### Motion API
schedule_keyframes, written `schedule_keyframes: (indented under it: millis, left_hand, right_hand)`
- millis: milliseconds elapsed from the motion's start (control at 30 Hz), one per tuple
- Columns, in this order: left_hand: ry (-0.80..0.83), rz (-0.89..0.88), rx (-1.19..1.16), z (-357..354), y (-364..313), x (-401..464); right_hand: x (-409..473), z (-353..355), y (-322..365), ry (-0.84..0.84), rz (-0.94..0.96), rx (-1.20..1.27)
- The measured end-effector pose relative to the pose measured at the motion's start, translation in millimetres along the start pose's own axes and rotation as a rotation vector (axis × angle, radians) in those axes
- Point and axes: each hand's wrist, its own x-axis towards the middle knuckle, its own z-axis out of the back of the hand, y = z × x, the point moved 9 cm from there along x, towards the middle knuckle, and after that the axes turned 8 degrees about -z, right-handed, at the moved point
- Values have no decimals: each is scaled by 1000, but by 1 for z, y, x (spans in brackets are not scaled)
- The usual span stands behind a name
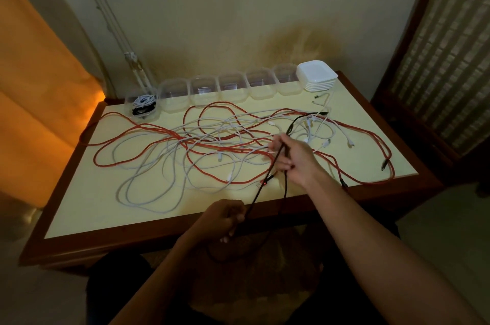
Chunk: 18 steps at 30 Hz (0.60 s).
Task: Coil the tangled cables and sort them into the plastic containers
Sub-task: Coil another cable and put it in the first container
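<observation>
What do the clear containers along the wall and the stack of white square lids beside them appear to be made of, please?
The clear containers look like thin glossy transparent plastic: the wall shows through them. The stack of white square lids looks like opaque, smooth plastic with a soft sheen, though the dim light leaves the finish uncertain.

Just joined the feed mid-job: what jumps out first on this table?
A sprawl of tangled red cables and white cables covers the table. Near its front edge both hands, left hand and right hand, grip a black cable. Clear containers line the back edge.
</observation>
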Motion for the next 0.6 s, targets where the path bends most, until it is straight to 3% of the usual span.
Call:
schedule_keyframes:
  millis: [100, 200, 333, 467, 600]
  left_hand:
    - [-69, 33, -49, 9, 3, -3]
    - [-173, 66, -215, 17, 5, -2]
    - [-312, 149, -514, 26, 7, 3]
    - [-365, 131, -1360, 28, -3, 15]
    - [-341, 63, -1498, 38, -18, 14]
  right_hand:
    - [-3, 13, 32, -121, 145, 46]
    - [-17, 3, 40, -148, 227, -391]
    - [-41, -28, 9, 118, 222, -832]
    - [-62, -45, -41, 336, 158, -1092]
    - [-68, -37, -88, 412, 44, -1181]
